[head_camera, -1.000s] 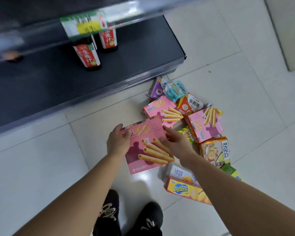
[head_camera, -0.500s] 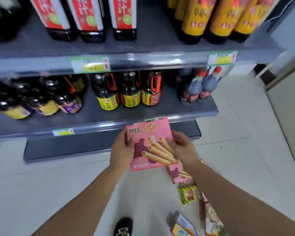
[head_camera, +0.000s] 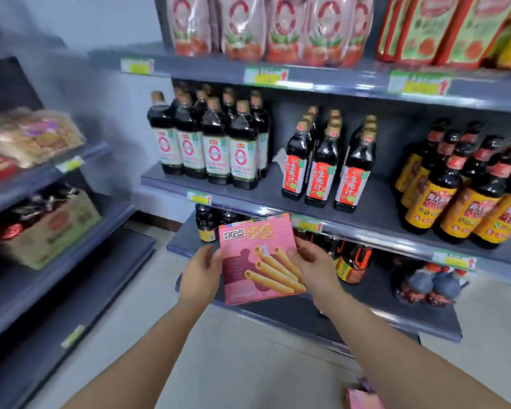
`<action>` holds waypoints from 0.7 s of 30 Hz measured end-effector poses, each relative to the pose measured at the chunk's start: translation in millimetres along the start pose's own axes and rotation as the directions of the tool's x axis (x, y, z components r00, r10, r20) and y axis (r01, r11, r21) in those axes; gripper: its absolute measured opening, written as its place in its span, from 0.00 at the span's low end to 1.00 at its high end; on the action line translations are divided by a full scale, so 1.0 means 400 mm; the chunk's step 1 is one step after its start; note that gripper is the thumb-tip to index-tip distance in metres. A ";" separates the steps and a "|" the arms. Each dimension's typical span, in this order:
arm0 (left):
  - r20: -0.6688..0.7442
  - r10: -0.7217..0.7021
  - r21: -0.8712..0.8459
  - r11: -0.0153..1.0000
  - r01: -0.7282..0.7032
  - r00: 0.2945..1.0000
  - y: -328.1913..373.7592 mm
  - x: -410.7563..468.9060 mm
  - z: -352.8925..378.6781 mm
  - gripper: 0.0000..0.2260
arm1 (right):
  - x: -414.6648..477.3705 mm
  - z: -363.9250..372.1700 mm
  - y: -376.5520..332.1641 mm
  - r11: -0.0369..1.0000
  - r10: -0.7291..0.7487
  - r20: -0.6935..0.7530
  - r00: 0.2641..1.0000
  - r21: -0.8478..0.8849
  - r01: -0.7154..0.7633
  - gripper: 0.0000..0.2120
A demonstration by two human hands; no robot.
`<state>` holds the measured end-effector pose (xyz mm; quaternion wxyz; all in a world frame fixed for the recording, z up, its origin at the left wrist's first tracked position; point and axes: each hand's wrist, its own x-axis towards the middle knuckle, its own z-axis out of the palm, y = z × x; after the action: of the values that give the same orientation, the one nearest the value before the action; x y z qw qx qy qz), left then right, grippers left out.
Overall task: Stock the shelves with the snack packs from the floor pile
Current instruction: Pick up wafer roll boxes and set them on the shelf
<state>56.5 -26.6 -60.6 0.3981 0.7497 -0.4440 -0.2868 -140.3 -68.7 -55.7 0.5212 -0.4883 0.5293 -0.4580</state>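
Pink egg-roll box (head_camera: pixel 260 258) is now up at shelf height. A second ago it was low over the floor pile, with the head camera pointing down. The view has swung up to the shelves, so the pickup looks done and the placing is not yet done.

Both hands are clamped on the box with the box between them. Left hand (head_camera: pixel 199 274) grips its left edge with the thumb on the front. Right hand (head_camera: pixel 313 267) holds its right edge with fingers across the printed rolls. The box is face up, tilted a bit, and touches no shelf.

Directly behind the box is a shelf rail (head_camera: pixel 366 231) with dark sauce bottles. Above and right of the box stand red-label bottles (head_camera: pixel 322 178). Far right of the box are yellow-label bottles (head_camera: pixel 469 208).

Left of the box, a side unit (head_camera: pixel 42 290) shows bare dark boards, which is likely where the snacks go, though the target is not certain. Below and right of the box, at the frame edge, one pink pack (head_camera: pixel 362 398) lies on the floor, blurred. The rest of the pile is out of view, so most of the stocking likely remains.
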 end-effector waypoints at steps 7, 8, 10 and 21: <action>-0.264 0.001 -0.050 0.999 -0.014 0.965 0.027 -0.072 -0.369 0.16 | -0.084 0.302 -0.206 0.994 -0.107 0.238 0.966 0.032 0.102 0.12; -0.302 0.007 -0.049 0.999 -0.023 0.953 0.023 -0.083 -0.421 0.16 | -0.100 0.347 -0.229 0.993 -0.121 0.275 0.954 0.032 0.117 0.11; -0.374 0.014 -0.036 0.999 -0.030 0.927 0.011 -0.106 -0.527 0.15 | -0.130 0.439 -0.271 0.988 -0.151 0.337 0.929 0.032 0.149 0.09; -0.664 -0.077 -0.066 0.997 0.045 0.744 -0.132 -0.256 -1.072 0.18 | -0.383 0.965 -0.445 0.965 -0.261 0.601 0.755 0.141 0.221 0.08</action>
<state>370.6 227.0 124.7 0.5375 0.8076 -0.2415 -0.0238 249.3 74.5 122.8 0.6160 -0.6584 0.2494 -0.3532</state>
